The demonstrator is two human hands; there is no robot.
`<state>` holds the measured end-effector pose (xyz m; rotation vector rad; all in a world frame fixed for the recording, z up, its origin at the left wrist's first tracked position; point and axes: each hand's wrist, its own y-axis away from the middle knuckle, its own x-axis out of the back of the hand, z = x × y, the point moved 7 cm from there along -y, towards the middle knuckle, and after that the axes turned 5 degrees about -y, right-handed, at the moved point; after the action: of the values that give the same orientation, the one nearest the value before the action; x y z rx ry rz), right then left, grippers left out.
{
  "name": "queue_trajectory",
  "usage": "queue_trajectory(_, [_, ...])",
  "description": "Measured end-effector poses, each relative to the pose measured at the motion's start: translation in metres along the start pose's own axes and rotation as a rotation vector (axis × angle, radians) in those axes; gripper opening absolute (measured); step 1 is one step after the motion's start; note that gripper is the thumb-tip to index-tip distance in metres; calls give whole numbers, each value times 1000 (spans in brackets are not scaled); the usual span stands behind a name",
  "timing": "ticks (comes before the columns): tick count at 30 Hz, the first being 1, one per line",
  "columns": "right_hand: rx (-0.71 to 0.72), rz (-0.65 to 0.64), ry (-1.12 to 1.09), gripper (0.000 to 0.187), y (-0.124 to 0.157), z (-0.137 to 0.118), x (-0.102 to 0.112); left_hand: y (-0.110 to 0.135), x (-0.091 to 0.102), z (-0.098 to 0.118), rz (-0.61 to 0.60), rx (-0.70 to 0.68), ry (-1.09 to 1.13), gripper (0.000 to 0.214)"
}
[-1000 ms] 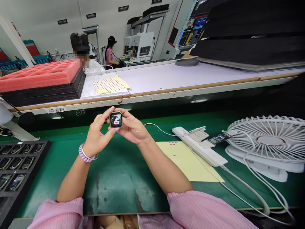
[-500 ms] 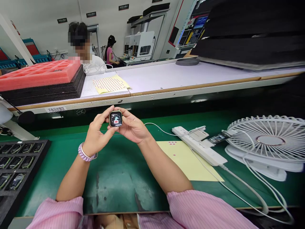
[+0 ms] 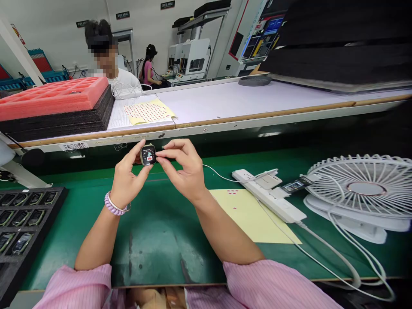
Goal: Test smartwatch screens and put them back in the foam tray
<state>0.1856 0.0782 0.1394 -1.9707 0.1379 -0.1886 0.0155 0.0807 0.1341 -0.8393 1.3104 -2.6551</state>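
Note:
A small square smartwatch body with a lit screen is held up over the green bench mat. My left hand pinches it between thumb and forefinger from the left. My right hand is at its right edge, fingertips pinched against the side of the case. A purple bead bracelet is on my left wrist. Both arms wear pink striped sleeves.
A black tray of watch bodies lies at the left. A yellow sheet, a white power strip with cables and a white fan lie to the right. Behind, a raised shelf carries foam trays; a person sits beyond.
The watch body has shifted slightly left and up. My right hand came out from behind it and now pinches its right edge with the fingertips.

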Motion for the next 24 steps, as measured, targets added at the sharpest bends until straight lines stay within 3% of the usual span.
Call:
queue_trajectory(2, [147, -23, 212, 12, 2, -11, -3, 1, -5, -2, -33, 59, 105, 59])
queue_trajectory(5, [210, -57, 396, 15, 3, -14, -7, 4, -11, -4, -70, 129, 182, 59])
queue_trajectory(13, [296, -90, 510, 21, 2, -22, -7, 3, -8, 4, -49, 57, 143, 57])
queue_trajectory(20, [158, -224, 425, 20, -2, -12, -5, 3, -8, 9, -100, -75, 33, 59])
queue_trajectory(24, [131, -199, 391, 17, -3, -10, -3, 3, -9, 7, -119, -30, 56, 60])
